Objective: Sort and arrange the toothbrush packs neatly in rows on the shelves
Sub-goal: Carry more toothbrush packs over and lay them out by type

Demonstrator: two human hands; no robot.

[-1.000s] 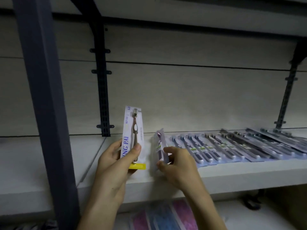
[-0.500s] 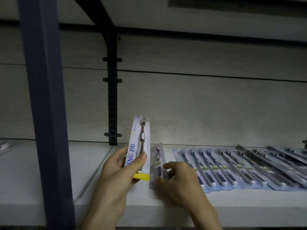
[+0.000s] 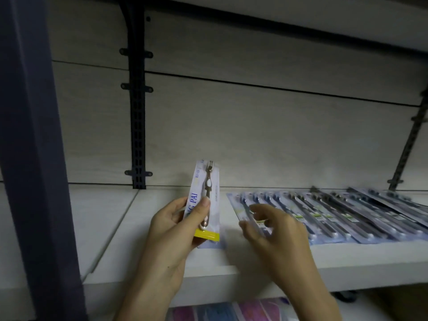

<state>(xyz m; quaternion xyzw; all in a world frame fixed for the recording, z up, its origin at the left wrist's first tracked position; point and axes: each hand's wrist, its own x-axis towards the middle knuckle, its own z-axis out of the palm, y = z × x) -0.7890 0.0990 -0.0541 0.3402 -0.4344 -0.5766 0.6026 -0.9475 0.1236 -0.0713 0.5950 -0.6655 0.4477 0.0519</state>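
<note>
A: What has the left hand [image 3: 171, 225] got?

B: One toothbrush pack [image 3: 205, 200], held upright over the front part of the white shelf [image 3: 115, 216]. The thumb is pressed across the front of the card and the fingers are curled behind it, so it is a firm pinch. The printed face is turned toward the person, probably so the label can be read and matched before it goes down.

A: And the right hand [image 3: 275, 230]?

B: Its fingers are spread and only loosely bent, over the leftmost pack [image 3: 246, 212] of the row of packs [image 3: 335, 216]. I would call that hand open; it closes on nothing that I can see. Whether the fingertips actually touch that pack I cannot tell, as the hand is a little blurred.

A: How does the row lie?

B: Flat on the shelf, each pack overlapping its neighbour, brush heads toward the back wall [image 3: 254, 135], running off toward the shelf's right end. The overlap saves room and leaves each brush visible.

A: So where would the held pack go?

B: My guess is the bare stretch of shelf just left of the row, between it and the black bracket [image 3: 137, 112], continuing the line. It needs tipping flat at the same slant, or the row will look ragged.

A: Anything below?

B: Pink and blue packaging [image 3: 231, 309] on a lower level, too cropped to name.
</note>
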